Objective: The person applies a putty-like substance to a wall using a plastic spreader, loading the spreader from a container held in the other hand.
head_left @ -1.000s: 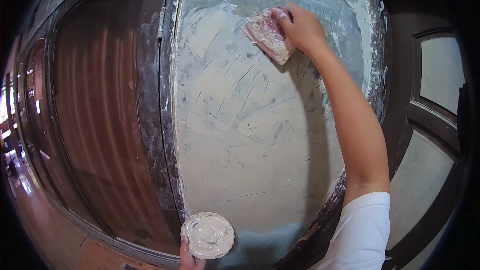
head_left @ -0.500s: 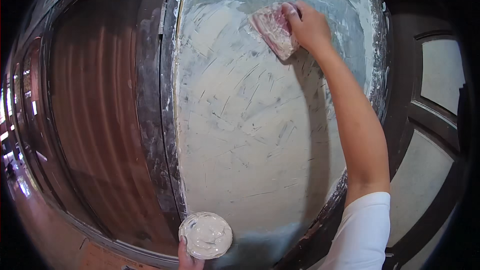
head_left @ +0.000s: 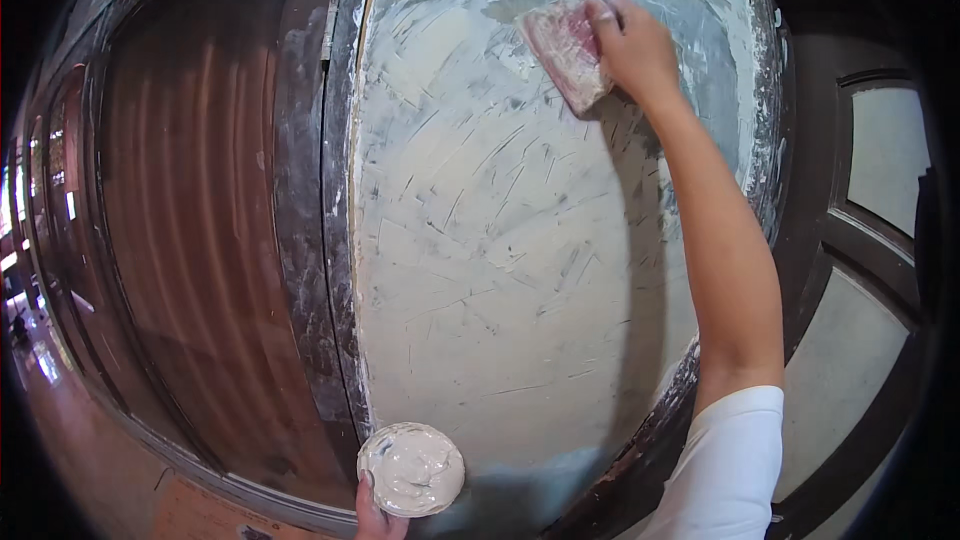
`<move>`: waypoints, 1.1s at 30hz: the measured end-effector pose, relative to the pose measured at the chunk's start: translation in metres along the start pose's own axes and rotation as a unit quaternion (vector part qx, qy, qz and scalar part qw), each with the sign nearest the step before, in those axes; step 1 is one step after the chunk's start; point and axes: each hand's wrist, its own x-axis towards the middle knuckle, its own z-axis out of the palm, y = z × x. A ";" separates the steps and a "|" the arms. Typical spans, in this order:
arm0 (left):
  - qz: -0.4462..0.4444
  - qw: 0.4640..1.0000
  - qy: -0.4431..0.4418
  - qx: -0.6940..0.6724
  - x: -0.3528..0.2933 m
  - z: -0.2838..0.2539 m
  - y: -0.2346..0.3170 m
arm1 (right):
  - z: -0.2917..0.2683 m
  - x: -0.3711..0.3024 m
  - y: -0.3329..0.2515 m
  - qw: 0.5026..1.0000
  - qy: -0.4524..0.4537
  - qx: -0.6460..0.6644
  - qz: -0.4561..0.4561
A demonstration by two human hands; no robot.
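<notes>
Right grip (head_left: 640, 50) clamps a smeared scraper (head_left: 563, 52) at one o'clock. Left grip (head_left: 378, 520) clasps a tub (head_left: 426, 513) of pale paste (head_left: 415, 468) at seven.

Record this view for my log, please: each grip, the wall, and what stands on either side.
Left grip: holds a round container of pale paste
Right grip: holds a paste-smeared, reddish scraper at the upper wall
Wall: pale coat with dark scratch-like marks; grey patches above
Left side: reddish-brown panel in a dark frame
Right side: dark door with pale panels
</notes>
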 end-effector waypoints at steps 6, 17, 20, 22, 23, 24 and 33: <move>0.005 0.999 0.037 0.021 -0.007 0.012 0.002 | 0.006 0.001 0.001 0.999 -0.014 0.007 -0.051; 0.003 1.000 0.020 0.017 -0.006 0.009 0.004 | -0.005 0.007 0.009 0.998 0.028 0.016 0.049; 0.022 0.999 0.003 0.041 -0.005 0.005 0.005 | 0.007 -0.007 -0.003 0.995 -0.003 0.063 -0.072; 0.011 1.000 0.010 0.028 0.000 0.001 0.005 | 0.009 -0.008 -0.008 1.000 -0.008 -0.013 -0.011; 0.000 1.000 0.016 0.014 0.001 -0.001 0.004 | 0.006 -0.004 -0.009 0.999 -0.003 -0.011 0.036; 0.008 0.999 0.008 0.037 -0.002 -0.002 0.002 | 0.008 -0.004 -0.005 0.999 -0.004 -0.011 0.038; 0.006 0.999 0.000 0.036 -0.006 0.001 0.010 | 0.005 -0.001 -0.009 0.998 0.036 0.026 0.037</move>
